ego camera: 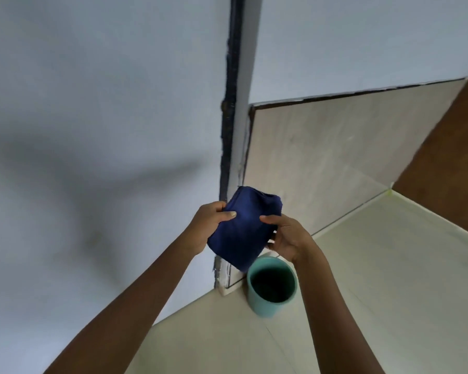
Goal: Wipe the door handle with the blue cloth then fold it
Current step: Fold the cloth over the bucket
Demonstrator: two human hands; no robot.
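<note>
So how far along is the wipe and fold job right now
The fold looks well under way: the blue cloth is a compact bundle, pinched by the left hand and right hand above the teal bucket. No door handle is in view, so the wiping can't be confirmed. Left: tidying the fold.

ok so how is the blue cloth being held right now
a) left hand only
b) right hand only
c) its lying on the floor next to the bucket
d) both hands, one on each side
d: the blue cloth is up in the air, pinched by the left hand on one side and the right hand on the other, above the teal bucket.
</note>
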